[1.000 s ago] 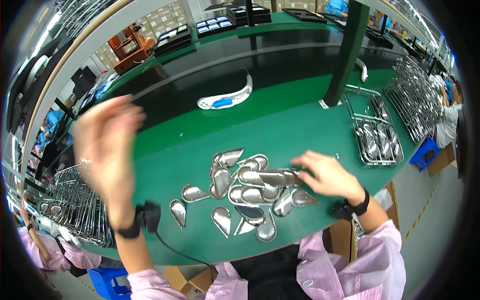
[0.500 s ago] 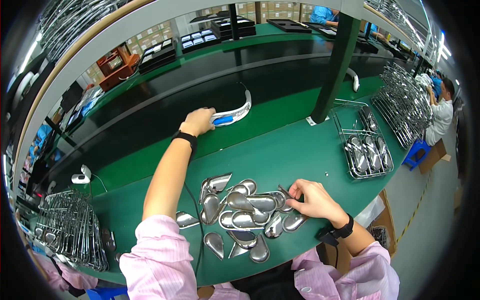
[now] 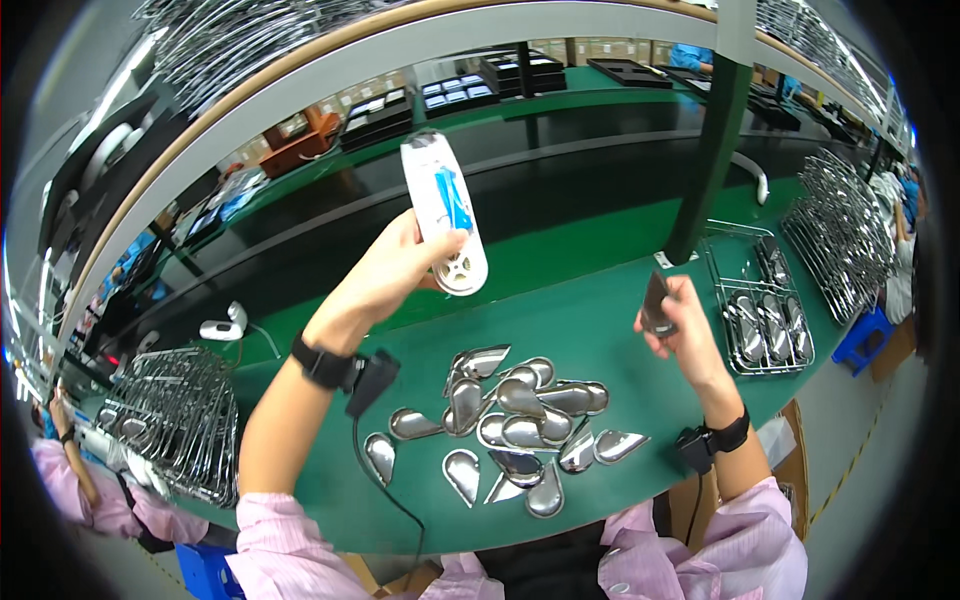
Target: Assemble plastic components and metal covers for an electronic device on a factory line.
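Note:
My left hand (image 3: pixel 385 265) is raised over the far part of the bench and grips a long white plastic housing (image 3: pixel 422 180). The housing stands nearly upright, with blue film on its face and a round, openwork part at its lower end. My right hand (image 3: pixel 690 335) is lifted at the right, fingers closed on a dark, tapered metal cover (image 3: pixel 655 305) seen partly edge-on. Below and between both hands lies a loose pile of shiny teardrop-shaped metal covers (image 3: pixel 520 395), some overlapping, a few lying apart at its edges.
A wire rack (image 3: pixel 770 368) holding several covers stands at the right, near a green post (image 3: pixel 712 150). Stacked wire racks (image 3: pixel 175 430) sit at the left. White devices (image 3: pixel 758 185) lie farther off. A cable (image 3: pixel 385 490) hangs from my left wrist strap. A co-worker (image 3: pixel 95 490) is at far left.
My left hand has lifted the white housing off the far surface and turned it upright. My right hand has risen from the pile with a metal cover. The view has shifted.

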Action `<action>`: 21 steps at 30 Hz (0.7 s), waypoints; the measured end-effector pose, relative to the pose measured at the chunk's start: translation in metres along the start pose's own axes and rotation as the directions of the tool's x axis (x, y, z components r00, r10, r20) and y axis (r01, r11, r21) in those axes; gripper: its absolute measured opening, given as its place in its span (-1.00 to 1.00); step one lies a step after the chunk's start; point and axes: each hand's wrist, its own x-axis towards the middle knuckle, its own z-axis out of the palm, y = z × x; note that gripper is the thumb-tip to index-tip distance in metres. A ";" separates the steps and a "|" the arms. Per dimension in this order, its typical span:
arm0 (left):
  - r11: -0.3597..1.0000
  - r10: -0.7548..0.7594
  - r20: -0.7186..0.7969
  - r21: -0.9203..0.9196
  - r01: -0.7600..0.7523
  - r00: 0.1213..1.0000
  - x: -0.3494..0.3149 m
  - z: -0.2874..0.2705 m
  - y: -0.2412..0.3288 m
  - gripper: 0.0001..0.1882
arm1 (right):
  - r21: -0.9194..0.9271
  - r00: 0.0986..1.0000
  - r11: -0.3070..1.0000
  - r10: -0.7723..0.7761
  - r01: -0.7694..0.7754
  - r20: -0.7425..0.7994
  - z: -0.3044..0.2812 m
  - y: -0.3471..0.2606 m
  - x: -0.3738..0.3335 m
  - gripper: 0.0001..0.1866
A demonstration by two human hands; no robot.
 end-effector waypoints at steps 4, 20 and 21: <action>0.897 0.147 -0.133 -0.400 -0.189 0.980 -0.077 0.047 0.005 -0.55 | 0.109 0.940 0.970 -0.239 0.218 0.244 0.052 -0.053 0.017 -0.54; 0.716 0.224 -0.479 -0.510 -0.477 0.849 -0.069 0.089 -0.089 -0.37 | -0.457 0.719 0.559 -0.590 0.693 0.368 0.152 -0.025 0.027 -0.50; 0.724 0.192 -0.497 -0.510 -0.464 0.846 -0.070 0.087 -0.087 -0.33 | -0.476 0.718 0.543 -0.584 0.692 0.379 0.153 -0.022 0.029 -0.50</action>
